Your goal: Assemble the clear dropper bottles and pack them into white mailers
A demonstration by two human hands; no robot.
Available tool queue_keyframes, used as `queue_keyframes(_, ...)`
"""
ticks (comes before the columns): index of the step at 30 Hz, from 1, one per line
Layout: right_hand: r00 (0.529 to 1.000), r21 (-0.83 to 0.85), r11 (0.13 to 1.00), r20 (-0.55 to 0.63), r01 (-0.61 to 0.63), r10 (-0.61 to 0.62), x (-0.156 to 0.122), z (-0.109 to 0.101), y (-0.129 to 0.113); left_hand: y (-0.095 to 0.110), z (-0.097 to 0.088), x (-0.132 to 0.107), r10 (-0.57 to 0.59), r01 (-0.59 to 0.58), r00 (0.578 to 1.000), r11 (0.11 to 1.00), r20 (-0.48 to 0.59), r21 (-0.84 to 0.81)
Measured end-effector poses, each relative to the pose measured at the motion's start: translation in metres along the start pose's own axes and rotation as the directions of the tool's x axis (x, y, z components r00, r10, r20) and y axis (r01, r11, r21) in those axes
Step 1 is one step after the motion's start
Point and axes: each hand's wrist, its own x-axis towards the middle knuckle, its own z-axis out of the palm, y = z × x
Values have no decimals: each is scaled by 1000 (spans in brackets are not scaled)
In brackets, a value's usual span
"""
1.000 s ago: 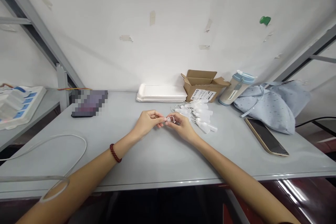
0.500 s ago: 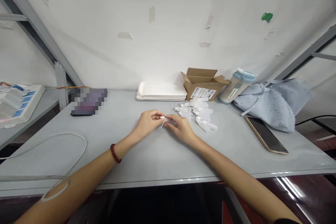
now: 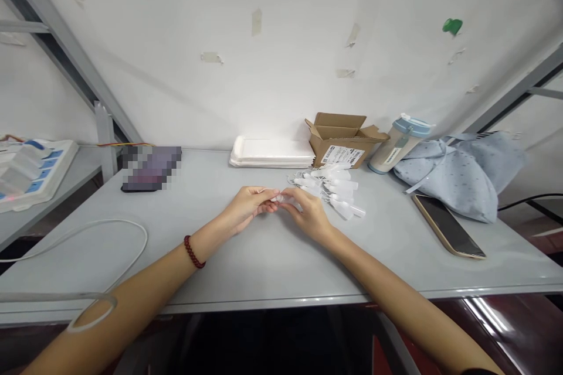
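My left hand and my right hand meet above the middle of the grey table. Between their fingertips is a small whitish translucent plastic piece, mostly covered by the fingers. Both hands pinch it, thumbs and forefingers closed. Just right of my right hand lies a loose pile of translucent plastic pieces with thin white cords, which look similar to the held one.
Behind the hands are a stack of white trays and an open cardboard box. A bottle, a blue cloth bag and a phone occupy the right. On the left are a blurred-out device and a white cable.
My left hand has rolled over, with its fingers now curled beneath the piece. The short white cord that hung below the fingertips is now hidden. My right hand stays nearly in place.
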Motion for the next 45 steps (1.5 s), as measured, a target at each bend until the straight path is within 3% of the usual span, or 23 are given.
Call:
queue_keyframes(7, 999, 75, 997, 27, 28, -30, 0, -4, -4, 5, -2, 0, -45, 46, 998, 999, 32, -27)
queue_keyframes(16, 1000, 67, 998, 0, 9, -9, 1, -3, -1, 2, -2, 0, -66, 66, 996, 998, -60, 3)
queue_keyframes(24, 1000, -4, 1000, -30, -11, 10, 0, -3, 0, 4, 3, -4, 46, -34, 991, 995, -129, 94)
queue_keyframes(33, 998, -80, 997, 59, -1, 6, -3, 0, -1, -1, 11, -6, 147, -113, 977, 972, -154, 206)
queue_keyframes(40, 997, -65, 995, 43, 72, -69, -2, 0, -3, -1, 10, -7, 200, -161, 973, 944, -111, 288)
queue_keyframes(45, 1000, -37, 999, 29, -1, 2, -3, -1, -3, -4, 8, -7, 228, -191, 971, 924, -76, 330)
